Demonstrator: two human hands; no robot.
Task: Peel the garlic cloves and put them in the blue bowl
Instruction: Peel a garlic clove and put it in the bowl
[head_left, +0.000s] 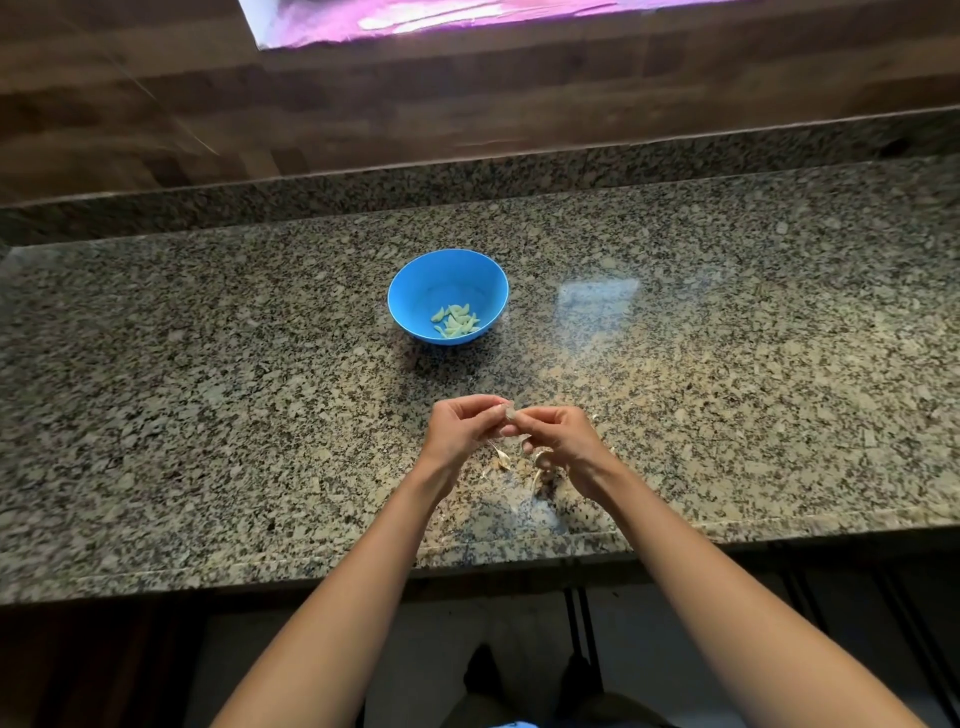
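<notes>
A blue bowl (415, 291) stands on the granite counter, holding several peeled pale cloves (457, 319). Nearer to me, my left hand (460, 428) and my right hand (558, 439) meet above the counter. Both pinch one small garlic clove (510, 414) between their fingertips; a strip of papery skin hangs below it. Most of the clove is hidden by my fingers.
Loose garlic skins (519, 465) lie on the counter under my hands. The granite counter (208, 389) ends in a front edge close to my body. A raised granite ledge and a wooden wall run along the back.
</notes>
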